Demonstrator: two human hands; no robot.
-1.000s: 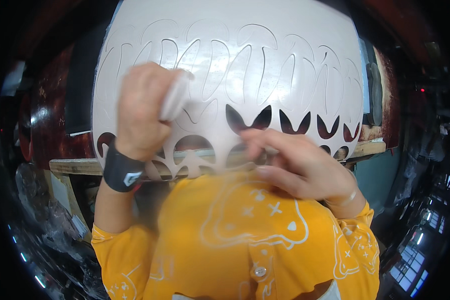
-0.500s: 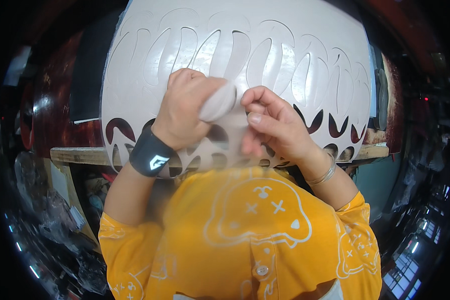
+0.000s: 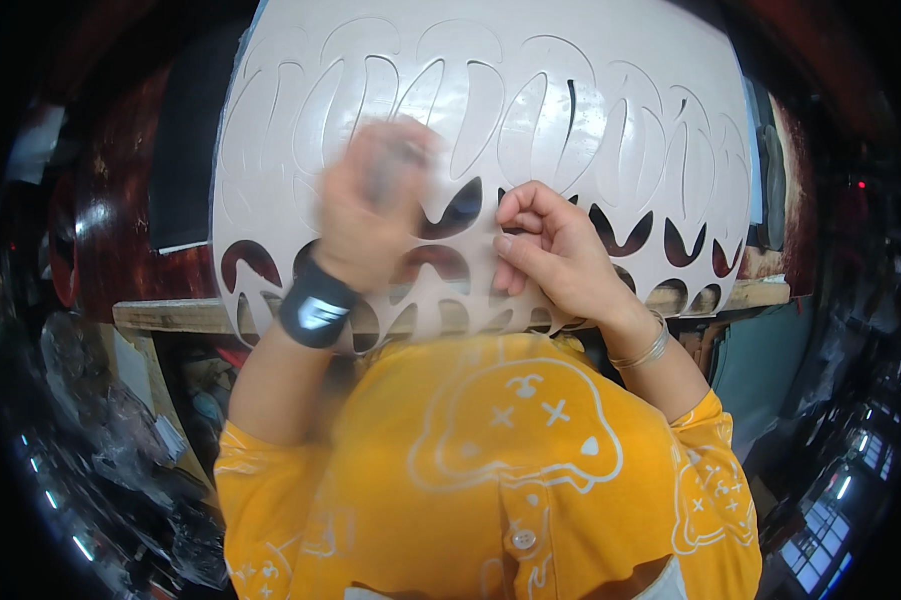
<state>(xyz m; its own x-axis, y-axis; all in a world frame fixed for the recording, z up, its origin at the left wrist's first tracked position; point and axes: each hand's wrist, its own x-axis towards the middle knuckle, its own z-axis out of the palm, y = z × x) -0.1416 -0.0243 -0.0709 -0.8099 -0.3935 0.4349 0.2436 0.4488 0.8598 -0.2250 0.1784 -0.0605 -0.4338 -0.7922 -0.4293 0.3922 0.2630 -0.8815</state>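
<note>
A large pale sheet (image 3: 630, 60), scored with long sole-shaped outlines, spreads in front of me. Along its near part run open cut-outs with dark gaps showing through. My left hand (image 3: 380, 195), wearing a black wristband (image 3: 317, 303), is over the left middle of the sheet. Motion smears its fingers, and whatever they may hold cannot be made out. Just right of the middle, my right hand (image 3: 560, 250) hovers at or touches the sheet beside a cut-out. Its fingers are curled with the thumb against them; anything between them is hidden. A metal bangle (image 3: 645, 345) circles that wrist.
Under the sheet's near edge runs a wooden board (image 3: 180, 315). A dark red surface (image 3: 120, 210) and a black panel (image 3: 195, 150) lie to the left. Clear plastic wrapping (image 3: 110, 410) is heaped at lower left.
My left hand has swung slightly up and away from my right hand; the pale oval piece in it no longer shows clearly. My right fingers have drawn closer together.
</note>
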